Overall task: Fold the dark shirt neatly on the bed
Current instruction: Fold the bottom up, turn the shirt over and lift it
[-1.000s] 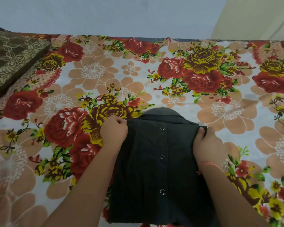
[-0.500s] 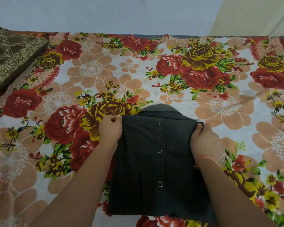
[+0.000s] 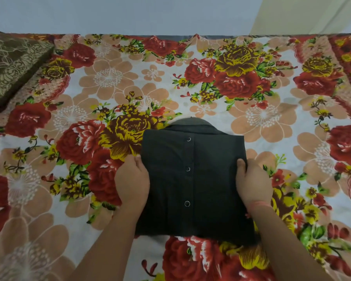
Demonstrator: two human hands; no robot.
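The dark shirt [image 3: 193, 183] lies at lower centre of the frame as a compact rectangle, flat on the bed [image 3: 272, 122]. Its placket faces up, and three snap buttons [image 3: 187, 169] run down the middle in a straight line. The collar [image 3: 190, 123] projects as a rounded hump beyond the upper edge. The long sides read straight; the near edge sits slightly askew, lower toward the right.

Step in hand, as judged: squaring and pressing the folded bundle. To do it well, both sides should be drawn in evenly so the button line stays central. The near edge should be levelled and the upper layer smoothed flat without dragging the layers beneath out of register.

The left hand [image 3: 133, 178] is at the shirt's left edge, thumb lying on the top layer, fingers curled under or against the side. The right hand [image 3: 253, 181] mirrors it at the right edge, with a thin band at the wrist. Both are narrowly closed on the fabric edges. How much cloth each pinches cannot be told, the fingertips being hidden.

A brown patterned cushion [image 3: 12, 65] sits at upper left, well apart from the work.
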